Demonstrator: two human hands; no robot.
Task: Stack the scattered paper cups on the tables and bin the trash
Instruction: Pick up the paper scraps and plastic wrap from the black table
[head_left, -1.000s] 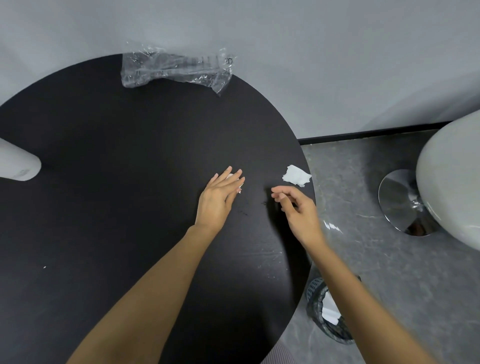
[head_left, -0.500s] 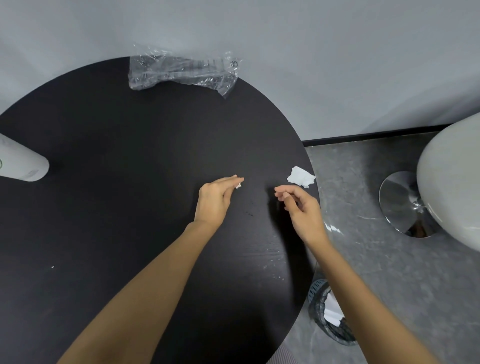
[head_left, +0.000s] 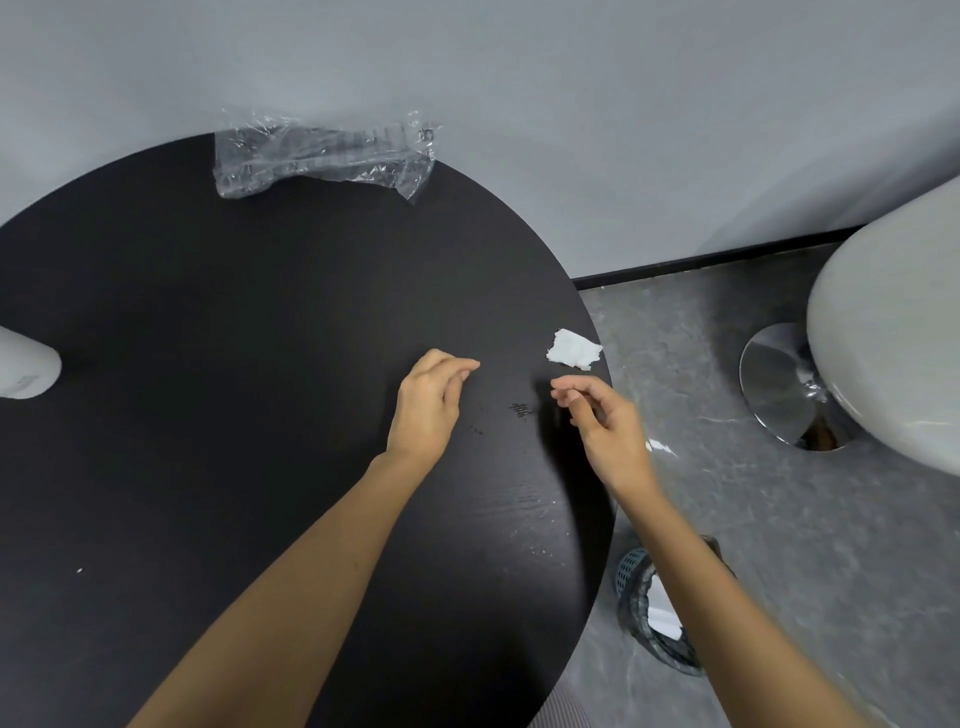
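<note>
On the round black table (head_left: 208, 322), my left hand (head_left: 428, 408) hovers with fingers curled and thumb and forefinger pinched together; the small paper scrap it picked up is hidden in the fingers. My right hand (head_left: 605, 423) hangs over the table's right edge, fingers curled, with nothing visible in it. A crumpled white tissue piece (head_left: 574, 351) lies at the edge just beyond the right hand. A clear plastic wrapper (head_left: 322, 156) lies at the far edge by the wall. A white paper cup (head_left: 23, 366) lies on its side at the left border.
A mesh bin (head_left: 636, 582) with a black liner and white paper inside stands on the grey floor under my right forearm. A white chair (head_left: 883, 338) on a chrome base (head_left: 774, 384) stands to the right. Dark crumbs (head_left: 522, 410) lie between my hands.
My left hand went from lying flat over a small white scrap to pinching it and lifting off the table. The right hand has barely shifted.
</note>
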